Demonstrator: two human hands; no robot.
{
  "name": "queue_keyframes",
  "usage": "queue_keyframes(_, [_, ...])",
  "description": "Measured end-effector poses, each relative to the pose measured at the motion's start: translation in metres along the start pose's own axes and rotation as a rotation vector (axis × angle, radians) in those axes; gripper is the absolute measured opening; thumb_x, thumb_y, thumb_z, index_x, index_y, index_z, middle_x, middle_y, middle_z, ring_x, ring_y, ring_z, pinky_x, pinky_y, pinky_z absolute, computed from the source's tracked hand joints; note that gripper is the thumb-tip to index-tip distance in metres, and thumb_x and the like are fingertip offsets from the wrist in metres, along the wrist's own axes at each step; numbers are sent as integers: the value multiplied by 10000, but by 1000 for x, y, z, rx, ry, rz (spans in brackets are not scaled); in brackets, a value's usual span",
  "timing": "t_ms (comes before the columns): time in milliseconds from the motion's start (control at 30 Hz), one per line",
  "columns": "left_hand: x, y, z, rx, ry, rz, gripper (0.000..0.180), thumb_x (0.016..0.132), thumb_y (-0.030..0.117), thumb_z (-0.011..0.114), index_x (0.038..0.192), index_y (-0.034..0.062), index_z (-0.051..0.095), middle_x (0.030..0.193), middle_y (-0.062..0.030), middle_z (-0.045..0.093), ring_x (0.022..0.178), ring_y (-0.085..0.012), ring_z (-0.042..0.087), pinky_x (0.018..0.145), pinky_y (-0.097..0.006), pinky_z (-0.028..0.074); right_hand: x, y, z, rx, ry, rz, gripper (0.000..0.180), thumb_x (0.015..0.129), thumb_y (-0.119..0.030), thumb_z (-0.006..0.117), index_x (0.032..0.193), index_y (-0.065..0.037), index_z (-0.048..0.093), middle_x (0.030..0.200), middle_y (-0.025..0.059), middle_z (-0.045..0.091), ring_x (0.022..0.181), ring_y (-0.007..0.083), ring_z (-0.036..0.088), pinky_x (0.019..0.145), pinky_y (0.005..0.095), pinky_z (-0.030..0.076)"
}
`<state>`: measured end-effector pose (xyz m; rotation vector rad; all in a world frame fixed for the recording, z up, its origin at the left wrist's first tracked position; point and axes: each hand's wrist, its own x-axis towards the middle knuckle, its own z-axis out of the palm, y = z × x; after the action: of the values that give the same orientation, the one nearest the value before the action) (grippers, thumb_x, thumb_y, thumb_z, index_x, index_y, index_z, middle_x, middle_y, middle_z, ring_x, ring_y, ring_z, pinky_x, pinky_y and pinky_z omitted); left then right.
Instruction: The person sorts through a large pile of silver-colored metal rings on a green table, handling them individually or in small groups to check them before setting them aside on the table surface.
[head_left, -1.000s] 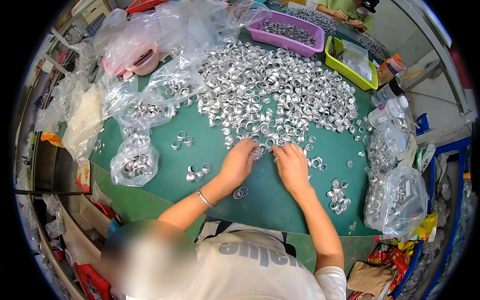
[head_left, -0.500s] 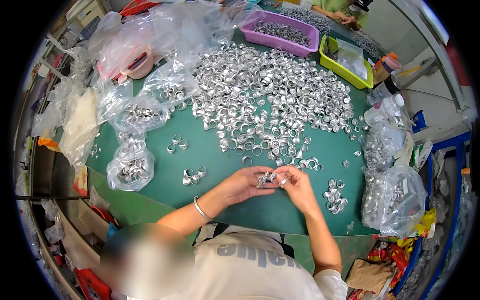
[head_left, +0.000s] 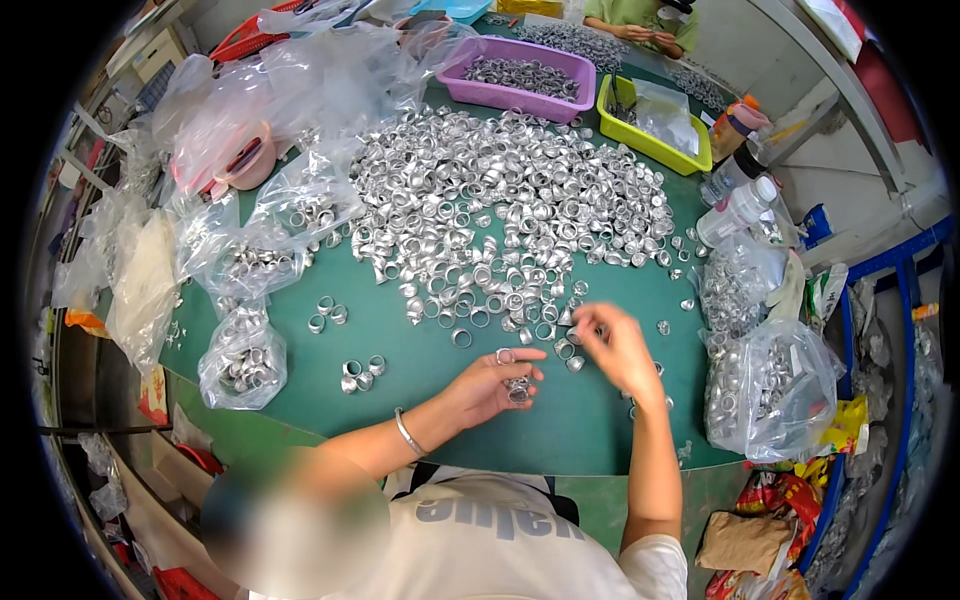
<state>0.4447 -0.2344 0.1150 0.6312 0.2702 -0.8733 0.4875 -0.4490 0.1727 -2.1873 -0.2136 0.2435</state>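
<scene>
My left hand is palm up over the green table, its fingers curled around several silver metal rings. One more ring sits by its index finger. Up and to the right, my right hand is slightly blurred, fingers bent together, with what looks like a ring at the fingertips. Just below them lies a small group of rings. Beyond both hands spreads a large heap of silver rings. My right forearm partly hides another small group.
Two small ring groups lie to the left. Clear bags of rings stand at the left and right. Behind the heap are a purple basket, a yellow-green basket and a co-worker's hands. Bottles line the right.
My hands have parted: the right has moved up and away, over the small ring group, while the left stays low with rings. The whole view has shifted slightly.
</scene>
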Motion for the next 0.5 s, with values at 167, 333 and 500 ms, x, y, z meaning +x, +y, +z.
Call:
queue_keyframes(167, [-7, 9, 21, 355, 71, 157, 325, 936, 184, 549, 1228, 45, 521, 924, -67, 612, 758, -153, 605, 609, -278, 499, 39, 35, 14, -531, 174, -219, 322, 714, -3, 670, 1022, -47, 584, 973, 111, 563, 933, 303, 528, 818, 391, 429])
queue_keyframes(333, [0, 17, -1, 8, -84, -66, 415, 977, 381, 420, 1223, 62, 520, 868, -68, 608, 687, -157, 597, 564, -235, 466, 41, 43, 10, -506, 84, -213, 326, 710, -29, 704, 1012, -49, 583, 949, 78, 556, 878, 247, 543, 742, 356, 448])
queue_keyframes(500, [4, 20, 13, -78, -74, -206, 428, 964, 395, 403, 1202, 61, 527, 970, -103, 648, 739, -179, 639, 543, -252, 489, 1, 7, 4, 144, -21, -55, 288, 715, -35, 726, 972, -25, 597, 859, 58, 562, 791, 176, 533, 698, 298, 447])
